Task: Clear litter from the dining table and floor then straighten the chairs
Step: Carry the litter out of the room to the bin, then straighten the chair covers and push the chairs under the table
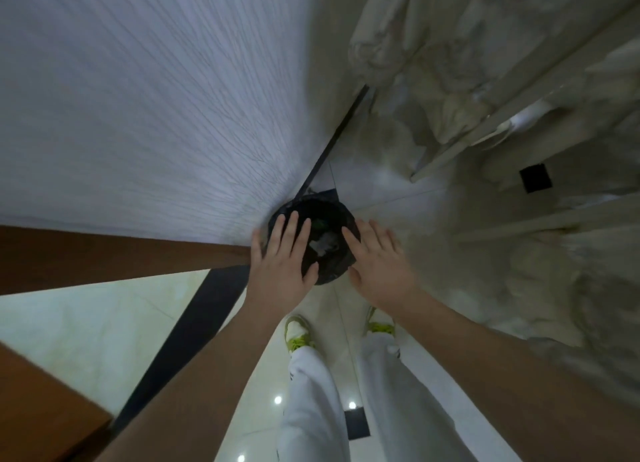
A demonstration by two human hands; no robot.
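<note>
A round bin with a black liner (329,257) stands on the floor in the corner below me. Crumpled white litter (323,245) and a green scrap (320,223) lie inside it. My left hand (282,257) hovers over the bin's left rim with straight, spread fingers and holds nothing. Over the right rim, my right hand (377,259) is likewise flat, fingers spread, and empty. Whether either hand touches the bin I cannot tell. No table or chairs are in view.
A white textured wall (156,98) rises on the left, with a brown wooden panel (104,257) below it. A marble-patterned wall (502,98) stands on the right. My feet in green-laced shoes (299,333) stand on glossy floor tiles just behind the bin.
</note>
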